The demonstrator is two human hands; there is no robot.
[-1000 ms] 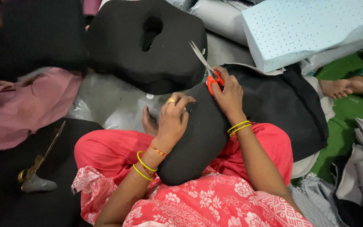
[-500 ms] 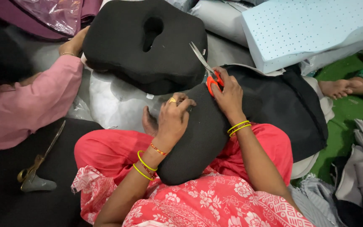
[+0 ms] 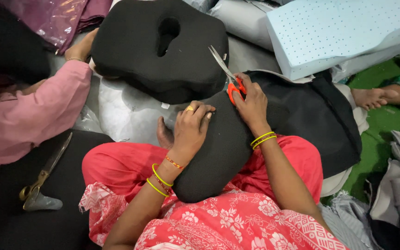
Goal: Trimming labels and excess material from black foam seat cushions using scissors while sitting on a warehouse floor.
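Observation:
A black covered cushion (image 3: 218, 153) lies across my lap on red patterned cloth. My left hand (image 3: 191, 125) presses on its upper left side, fingers curled over the fabric, a ring on one finger. My right hand (image 3: 252, 99) grips orange-handled scissors (image 3: 227, 74) at the cushion's top edge, blades pointing up and left. Both wrists carry yellow bangles.
A black cushion with a hole (image 3: 160, 44) lies ahead on plastic wrap. A person in a pink sleeve (image 3: 33, 120) reaches to it from the left. Brass-handled scissors (image 3: 42, 173) rest on black fabric at left. Blue perforated foam (image 3: 339, 32) sits top right, a bare foot (image 3: 371, 97) beside it.
The person at left has lifted the dark cloth away and stretched an arm toward the holed cushion. My hands and scissors have stayed nearly still.

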